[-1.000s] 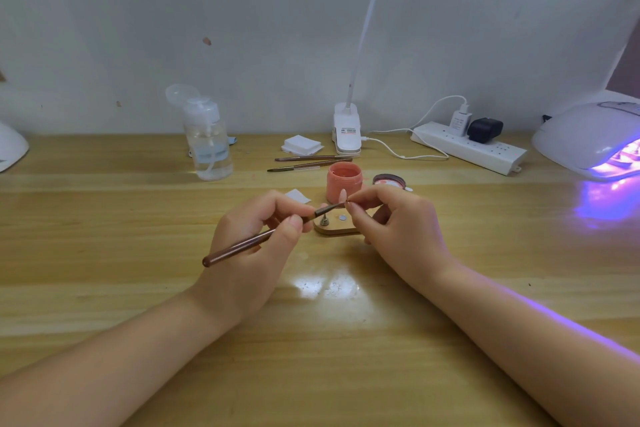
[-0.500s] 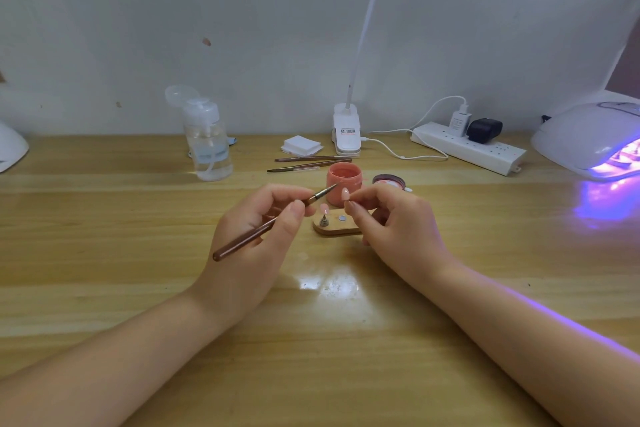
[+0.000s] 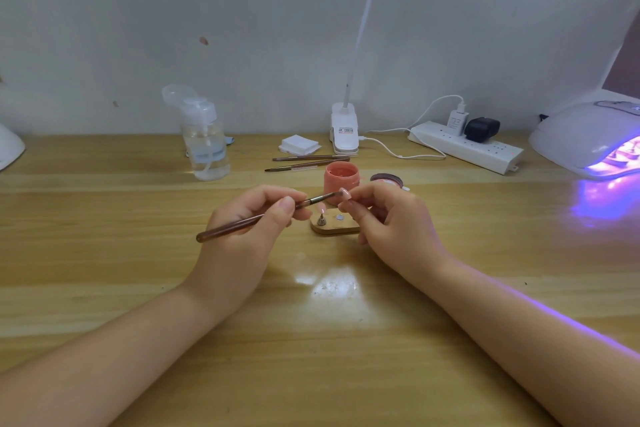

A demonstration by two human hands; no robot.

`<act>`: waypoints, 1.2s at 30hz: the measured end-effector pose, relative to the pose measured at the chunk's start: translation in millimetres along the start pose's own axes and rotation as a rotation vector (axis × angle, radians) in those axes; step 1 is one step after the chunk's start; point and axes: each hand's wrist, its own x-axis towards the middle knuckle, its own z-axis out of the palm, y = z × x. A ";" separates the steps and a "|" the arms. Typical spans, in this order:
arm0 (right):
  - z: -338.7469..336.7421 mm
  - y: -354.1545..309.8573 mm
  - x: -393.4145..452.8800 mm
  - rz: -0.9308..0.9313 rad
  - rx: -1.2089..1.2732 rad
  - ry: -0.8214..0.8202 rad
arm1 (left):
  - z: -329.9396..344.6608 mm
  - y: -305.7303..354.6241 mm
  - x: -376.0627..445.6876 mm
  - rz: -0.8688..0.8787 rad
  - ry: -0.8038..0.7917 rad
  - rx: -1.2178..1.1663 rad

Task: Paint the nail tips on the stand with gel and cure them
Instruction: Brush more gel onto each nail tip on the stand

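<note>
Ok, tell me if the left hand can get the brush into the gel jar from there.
Probably yes: the jar stands open just behind the brush tip, and only the nail tip pinched in the right hand sits near that path.

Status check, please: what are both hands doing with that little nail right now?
Left hand grips brush. Right hand pinches nail tip, bristles at it. Second tip on wooden stand. Nothing in the way.

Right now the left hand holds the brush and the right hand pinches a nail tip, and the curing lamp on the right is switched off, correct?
Not quite. The head view shows the curing lamp glowing purple, so it is on. The rest holds: the left hand holds the brush and the right hand pinches a nail tip.
</note>
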 end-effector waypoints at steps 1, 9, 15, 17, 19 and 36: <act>-0.1 -0.2 -0.3 0.003 0.011 -0.009 | 0.1 -0.3 0.1 -0.006 0.008 0.004; -0.2 1.1 -0.5 -0.004 -0.020 0.002 | 0.3 2.6 -2.7 0.022 -0.002 0.038; -0.1 2.1 -0.9 0.003 -0.066 0.040 | -2.8 0.6 -4.9 0.050 -0.034 0.081; -0.4 1.4 -0.8 0.003 -0.076 0.047 | -3.7 0.8 -5.0 0.069 -0.011 0.068; -0.8 0.8 -0.9 -0.002 -0.084 0.046 | -3.0 0.9 -4.2 0.076 0.001 0.060; 0.4 -3.2 -2.7 -0.051 -0.156 0.053 | 1.5 0.4 -3.3 0.001 -0.053 0.034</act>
